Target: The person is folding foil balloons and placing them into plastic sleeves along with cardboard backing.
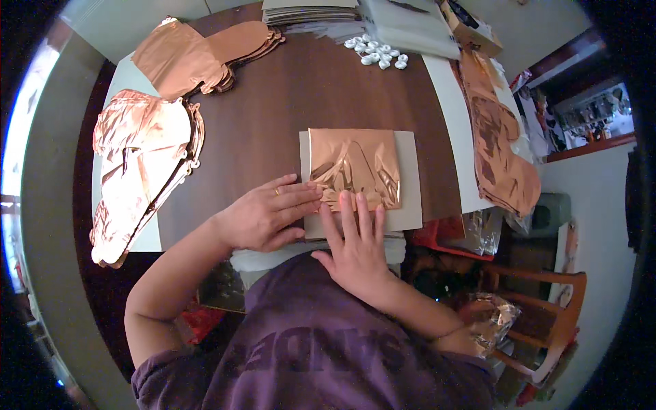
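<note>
Both hands press a copper foil sheet [355, 167] flat onto a grey card [410, 191] lying at the near edge of the brown surface [287, 96]. To do this well, I judge the smoothing should run from the held edge outward, lightly, since the foil is creased in the middle and would tear easily. The left hand [263, 217] lies flat, fingers [301, 195] straight and together, tips on the foil's left edge. The right hand [355, 249] is spread open, fingertips on the lower edge; neither grips anything.
</note>
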Motion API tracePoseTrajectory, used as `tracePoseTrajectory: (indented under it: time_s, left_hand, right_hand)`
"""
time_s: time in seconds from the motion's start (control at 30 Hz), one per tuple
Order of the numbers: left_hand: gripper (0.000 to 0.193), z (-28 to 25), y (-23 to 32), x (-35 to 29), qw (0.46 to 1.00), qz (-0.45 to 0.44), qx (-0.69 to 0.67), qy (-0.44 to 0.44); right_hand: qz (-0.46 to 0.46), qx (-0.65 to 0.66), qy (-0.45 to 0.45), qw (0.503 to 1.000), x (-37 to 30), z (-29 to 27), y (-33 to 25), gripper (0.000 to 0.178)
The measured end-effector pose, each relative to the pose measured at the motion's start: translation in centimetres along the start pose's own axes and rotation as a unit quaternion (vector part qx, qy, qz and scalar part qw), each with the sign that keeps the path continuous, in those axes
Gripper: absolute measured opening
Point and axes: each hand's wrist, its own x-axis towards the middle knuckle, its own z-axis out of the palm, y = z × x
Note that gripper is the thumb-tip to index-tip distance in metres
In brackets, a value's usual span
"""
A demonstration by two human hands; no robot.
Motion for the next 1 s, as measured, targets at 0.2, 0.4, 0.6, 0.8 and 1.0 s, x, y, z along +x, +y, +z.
tracePoseTrajectory:
  time_s: [0.2, 0.4, 0.6, 0.8, 1.0]
  left_hand:
    - [0.040, -1.2, -2.4, 0.9, 0.996, 0.036, 0.079, 0.036]
    - [0.035, -1.7, -2.3, 2.0, 0.988, 0.023, 0.136, 0.076]
    - [0.038, -0.1, -0.9, 1.3, 0.990, 0.050, 0.099, 0.084]
    - [0.048, -0.4, -0.3, 0.7, 0.991, 0.065, 0.112, 0.024]
    - [0.048, -0.5, -0.8, -0.2, 0.993, 0.056, 0.102, -0.010]
  right_hand:
    - [-0.012, -0.027, -0.003, 1.000, 0.0, 0.1, 0.0, 0.091]
    - [-0.012, -0.044, 0.010, 0.999, 0.0, 0.0, 0.0, 0.091]
    - [0.006, -0.005, -0.018, 1.000, 0.2, -0.8, -0.3, 0.090]
    - [0.012, -0.008, 0.005, 1.000, -0.1, -0.5, -0.1, 0.087]
    - [-0.005, -0.030, -0.005, 1.000, -0.1, -0.4, 0.1, 0.086]
